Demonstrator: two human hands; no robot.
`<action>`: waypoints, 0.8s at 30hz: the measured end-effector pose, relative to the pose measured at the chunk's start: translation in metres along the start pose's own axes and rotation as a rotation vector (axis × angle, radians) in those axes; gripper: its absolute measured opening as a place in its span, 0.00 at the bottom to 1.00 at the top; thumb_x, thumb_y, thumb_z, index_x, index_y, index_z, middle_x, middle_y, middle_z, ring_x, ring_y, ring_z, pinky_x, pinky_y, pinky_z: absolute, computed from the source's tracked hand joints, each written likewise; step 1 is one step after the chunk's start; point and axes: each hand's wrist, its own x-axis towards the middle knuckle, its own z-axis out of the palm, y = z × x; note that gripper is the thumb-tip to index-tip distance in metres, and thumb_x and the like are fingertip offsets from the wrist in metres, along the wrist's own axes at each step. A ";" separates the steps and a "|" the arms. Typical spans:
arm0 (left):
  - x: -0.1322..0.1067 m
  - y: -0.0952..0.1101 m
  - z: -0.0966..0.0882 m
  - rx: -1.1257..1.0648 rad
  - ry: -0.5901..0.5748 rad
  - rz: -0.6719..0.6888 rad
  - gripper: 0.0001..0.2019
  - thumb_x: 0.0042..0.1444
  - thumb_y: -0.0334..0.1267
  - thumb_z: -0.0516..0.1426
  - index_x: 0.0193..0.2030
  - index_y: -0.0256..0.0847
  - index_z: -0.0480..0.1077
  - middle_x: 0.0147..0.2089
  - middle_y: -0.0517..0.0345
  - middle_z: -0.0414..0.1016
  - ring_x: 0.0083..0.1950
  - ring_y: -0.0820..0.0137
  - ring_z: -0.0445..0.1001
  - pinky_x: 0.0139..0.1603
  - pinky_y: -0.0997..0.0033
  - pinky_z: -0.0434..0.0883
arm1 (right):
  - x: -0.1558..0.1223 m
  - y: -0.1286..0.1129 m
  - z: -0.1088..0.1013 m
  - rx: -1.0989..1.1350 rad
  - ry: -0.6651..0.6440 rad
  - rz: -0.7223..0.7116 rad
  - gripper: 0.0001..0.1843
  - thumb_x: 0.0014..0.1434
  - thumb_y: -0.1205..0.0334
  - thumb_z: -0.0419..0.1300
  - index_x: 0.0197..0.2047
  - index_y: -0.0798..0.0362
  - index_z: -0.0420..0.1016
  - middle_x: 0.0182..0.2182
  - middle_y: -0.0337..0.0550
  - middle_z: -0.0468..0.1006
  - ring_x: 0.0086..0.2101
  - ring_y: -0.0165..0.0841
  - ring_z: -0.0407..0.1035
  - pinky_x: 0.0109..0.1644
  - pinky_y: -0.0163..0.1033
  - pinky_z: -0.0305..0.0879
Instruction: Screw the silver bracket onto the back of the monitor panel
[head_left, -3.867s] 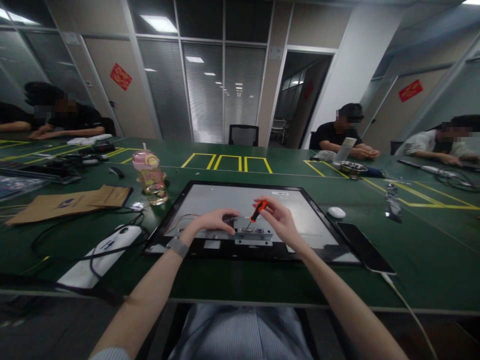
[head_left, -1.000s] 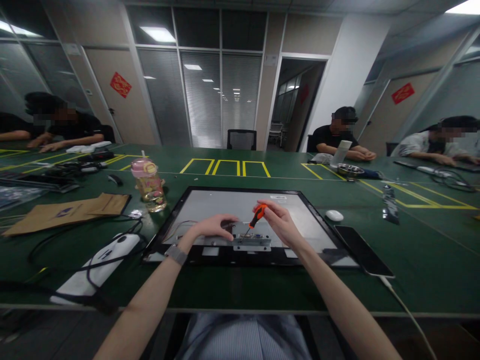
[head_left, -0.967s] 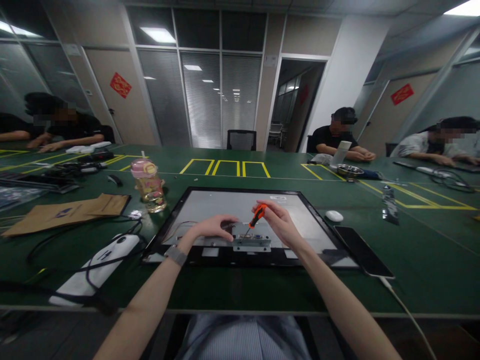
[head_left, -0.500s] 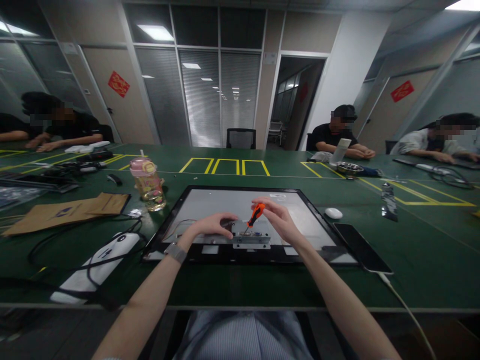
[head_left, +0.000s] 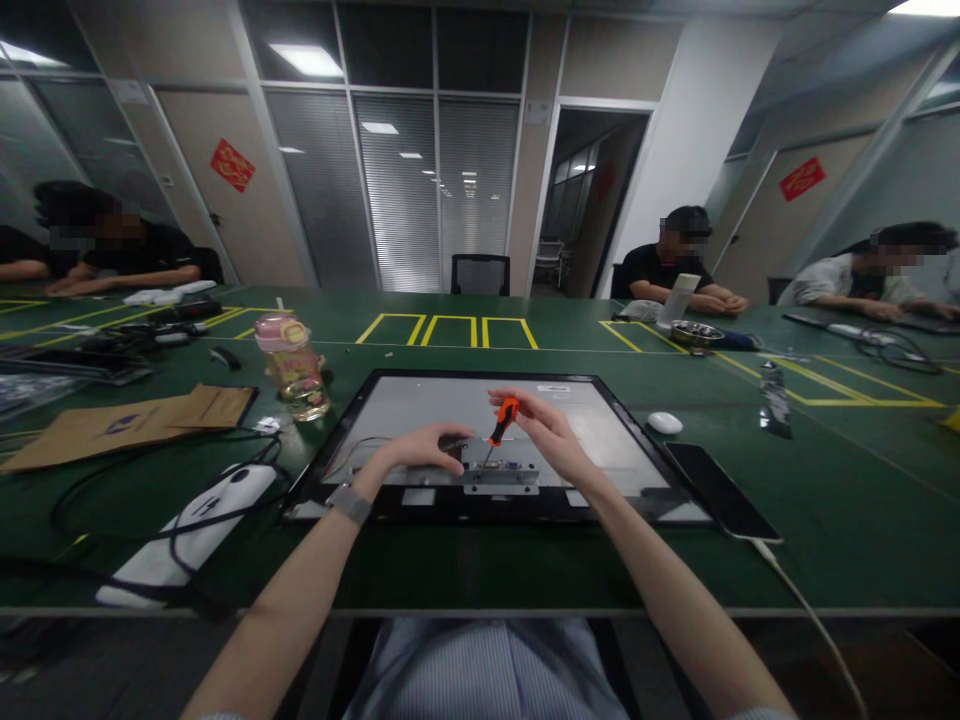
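A monitor panel (head_left: pixel 420 395) with a black frame lies back-up on the green table in front of me. A small metal connector bracket (head_left: pixel 501 478) sits on its near edge. My right hand (head_left: pixel 541 432) is closed around a small orange-handled screwdriver (head_left: pixel 500 423), whose tip points down at the bracket. My left hand (head_left: pixel 422 447) rests on the panel just left of the bracket, its fingers curled and pressing down near a dark part; what lies under the fingertips I cannot make out.
A pink-lidded drink bottle (head_left: pixel 287 363), brown paper bag (head_left: pixel 142 414) and white device with black cables (head_left: pixel 192 514) lie left. A white mouse (head_left: pixel 663 423) and a phone (head_left: pixel 718 477) on a cable lie right. Other people sit at the table's far sides.
The screwdriver and my right hand have shifted slightly left and up over the bracket. My left hand stays on the panel. The view has drifted a little.
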 end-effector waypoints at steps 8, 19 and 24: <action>0.000 -0.002 0.000 0.005 -0.011 0.005 0.35 0.39 0.47 0.66 0.57 0.45 0.64 0.63 0.53 0.62 0.63 0.59 0.59 0.64 0.58 0.55 | 0.000 0.011 0.006 -0.217 0.253 -0.069 0.14 0.52 0.60 0.64 0.44 0.46 0.76 0.39 0.44 0.74 0.40 0.36 0.70 0.49 0.45 0.66; -0.001 0.002 -0.001 0.013 -0.009 0.006 0.35 0.40 0.47 0.66 0.57 0.46 0.64 0.62 0.53 0.62 0.62 0.59 0.60 0.63 0.58 0.55 | 0.000 0.009 0.008 -0.163 0.307 -0.049 0.11 0.53 0.58 0.62 0.41 0.48 0.76 0.35 0.42 0.74 0.36 0.35 0.70 0.43 0.42 0.67; -0.001 0.002 -0.001 0.015 0.002 0.010 0.34 0.40 0.47 0.66 0.56 0.44 0.65 0.62 0.51 0.63 0.62 0.59 0.61 0.64 0.57 0.55 | -0.001 0.008 0.011 -0.284 0.290 -0.110 0.12 0.60 0.59 0.55 0.47 0.47 0.74 0.41 0.45 0.72 0.41 0.35 0.69 0.47 0.43 0.65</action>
